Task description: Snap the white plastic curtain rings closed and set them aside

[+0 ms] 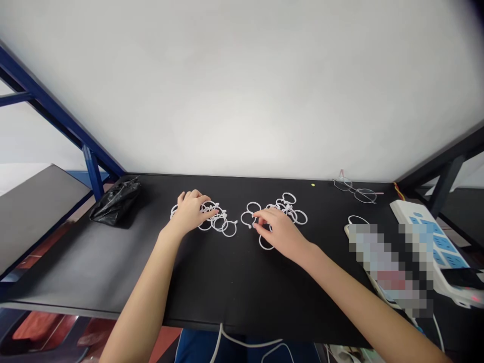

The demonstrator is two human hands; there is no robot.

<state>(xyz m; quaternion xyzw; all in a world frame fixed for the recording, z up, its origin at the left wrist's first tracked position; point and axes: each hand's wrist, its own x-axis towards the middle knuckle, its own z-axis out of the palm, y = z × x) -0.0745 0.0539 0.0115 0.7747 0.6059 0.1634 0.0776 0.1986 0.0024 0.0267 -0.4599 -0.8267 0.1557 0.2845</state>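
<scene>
Two loose groups of thin white rings, each ring with a small knob-like end, lie on the black tabletop. My left hand (pixel 189 212) rests over the left group of rings (pixel 219 223), its thumb stretched to the right and its fingers apart. Some of those rings are partly hidden beneath it. My right hand (pixel 279 231) is at the right group of rings (pixel 300 218). Its thumb and index finger come together at the edge of a white ring (pixel 242 220), while other rings show behind and below the hand.
A crumpled black plastic bag (pixel 117 201) lies at the left. Eyeglasses (pixel 354 190) sit at the back right. A white power strip (pixel 434 242) and a pixelated object (pixel 385 272) with a cable are on the right. Blue metal bars (pixel 56 111) slant along the left; a white cable (pixel 249 345) hangs at the front edge.
</scene>
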